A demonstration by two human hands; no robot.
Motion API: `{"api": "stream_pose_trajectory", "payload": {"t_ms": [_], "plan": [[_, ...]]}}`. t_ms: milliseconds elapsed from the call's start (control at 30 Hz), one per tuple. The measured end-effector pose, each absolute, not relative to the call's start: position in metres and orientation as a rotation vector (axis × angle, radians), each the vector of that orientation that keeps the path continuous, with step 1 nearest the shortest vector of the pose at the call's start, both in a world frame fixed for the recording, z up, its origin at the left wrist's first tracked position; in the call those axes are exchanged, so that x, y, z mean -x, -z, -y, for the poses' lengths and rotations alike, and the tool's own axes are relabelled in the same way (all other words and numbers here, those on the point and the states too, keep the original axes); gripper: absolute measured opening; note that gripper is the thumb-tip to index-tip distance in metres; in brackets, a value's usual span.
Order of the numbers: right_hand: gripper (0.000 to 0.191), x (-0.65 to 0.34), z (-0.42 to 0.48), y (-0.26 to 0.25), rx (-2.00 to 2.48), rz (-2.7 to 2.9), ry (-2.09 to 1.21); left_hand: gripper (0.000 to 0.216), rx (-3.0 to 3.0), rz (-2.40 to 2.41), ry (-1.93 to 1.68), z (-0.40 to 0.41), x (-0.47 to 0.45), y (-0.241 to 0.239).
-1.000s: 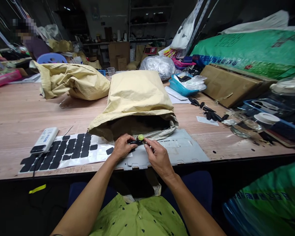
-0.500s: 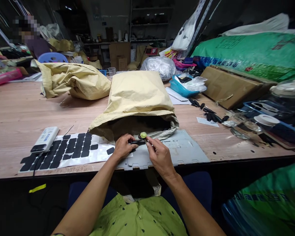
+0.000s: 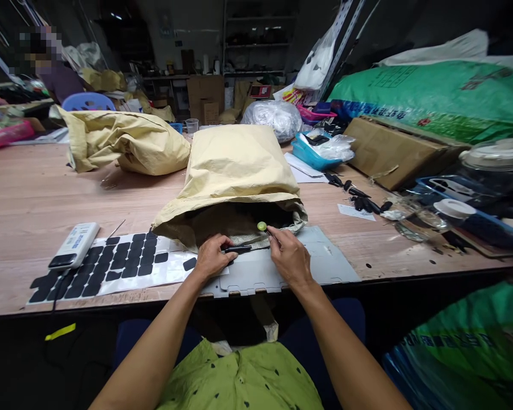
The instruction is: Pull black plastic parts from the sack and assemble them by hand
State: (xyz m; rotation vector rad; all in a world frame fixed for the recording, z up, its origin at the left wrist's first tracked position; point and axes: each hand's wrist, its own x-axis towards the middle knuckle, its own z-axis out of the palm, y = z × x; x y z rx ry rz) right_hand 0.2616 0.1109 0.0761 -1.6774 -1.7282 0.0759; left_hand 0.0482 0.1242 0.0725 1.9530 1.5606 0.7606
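Observation:
My left hand [image 3: 214, 256] is closed round a slim black rod-like piece [image 3: 239, 249], whose end sticks out to the right. Pinched in the fingers of my right hand [image 3: 291, 259] is a thin tool with a round yellow-green end [image 3: 262, 226]; its exact kind I cannot make out. The two held things are apart. Both hands are at the open mouth of a pale yellow sack [image 3: 241, 165], whose inside is dark. Beneath them lies a grey sheet [image 3: 320, 256], and to the left a white sheet with black rounded-square stickers [image 3: 130, 256].
A white power bank [image 3: 77, 245] with a cable sits left. Another yellow sack [image 3: 132, 139] lies behind it. To the right are black pieces [image 3: 365, 202], a cardboard box [image 3: 404, 151], a blue bowl [image 3: 310, 154] and clear jars [image 3: 496, 162]. Someone sits at the far left.
My right hand has moved right with the yellow-green-ended tool, away from the black piece. My left hand stays by the sack mouth with the black piece. The view has shifted slightly.

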Motion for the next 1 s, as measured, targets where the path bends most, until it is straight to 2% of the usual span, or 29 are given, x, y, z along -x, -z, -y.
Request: {"api": "stream_pose_trajectory", "payload": {"t_ms": [200, 400, 533, 600, 800, 1000], "plan": [[0.035, -0.27, -0.12, -0.055, 1.797, 1.89, 0.22, 0.015, -1.983, -1.528, -0.761, -0.126, -0.048, -0.074], [0.034, -0.267, -0.117, -0.055, 1.809, 1.919, 0.257, 0.018, -2.105, -1.278, -0.645, -0.101, -0.039, -0.091], [0.033, -0.267, -0.117, -0.056, 1.836, 1.916, 0.272, 0.022, -2.32, -1.043, -0.495, -0.059, -0.032, -0.086], [0.033, -0.267, -0.117, -0.055, 1.844, 1.913, 0.268, 0.022, -2.465, -1.047, -0.417, -0.04, -0.031, -0.077], [0.033, -0.266, -0.116, -0.055, 1.841, 1.913, 0.278, 0.003, -2.725, -1.243, -0.405, -0.015, -0.04, -0.047], [0.032, -0.266, -0.116, -0.055, 1.849, 1.916, 0.282, 0.01, -2.804, -1.295, -0.458, -0.015, -0.044, -0.039]]}}
